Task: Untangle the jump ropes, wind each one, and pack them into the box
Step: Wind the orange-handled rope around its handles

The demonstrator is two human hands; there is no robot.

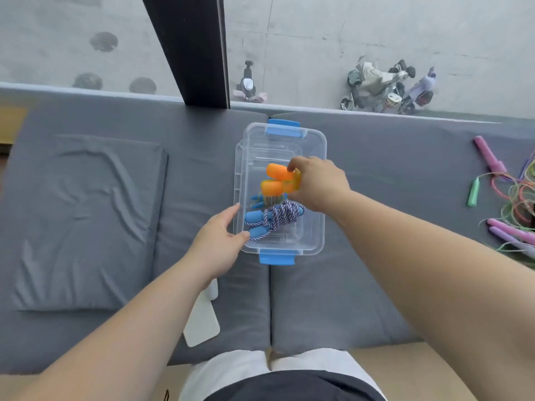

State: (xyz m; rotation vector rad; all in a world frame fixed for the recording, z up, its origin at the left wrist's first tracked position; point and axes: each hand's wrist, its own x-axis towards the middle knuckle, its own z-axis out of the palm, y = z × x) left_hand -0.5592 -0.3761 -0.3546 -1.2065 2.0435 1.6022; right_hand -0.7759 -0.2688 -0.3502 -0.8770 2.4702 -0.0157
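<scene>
The hands flank the clear box (317,235): the left hand (220,238) lies spread on its left wall, the right hand (317,183) grips the orange-handled jump rope (276,180) above its far half, beyond the blue jump rope (279,218).

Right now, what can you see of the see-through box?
The box is clear plastic, rectangular with rounded corners, open on top, with a blue latch at its near end and another at its far end. It sits flat on the grey cushion. The left hand rests against its near left corner. A wound blue-handled jump rope lies inside; the right hand holds an orange-handled jump rope over it.
</scene>
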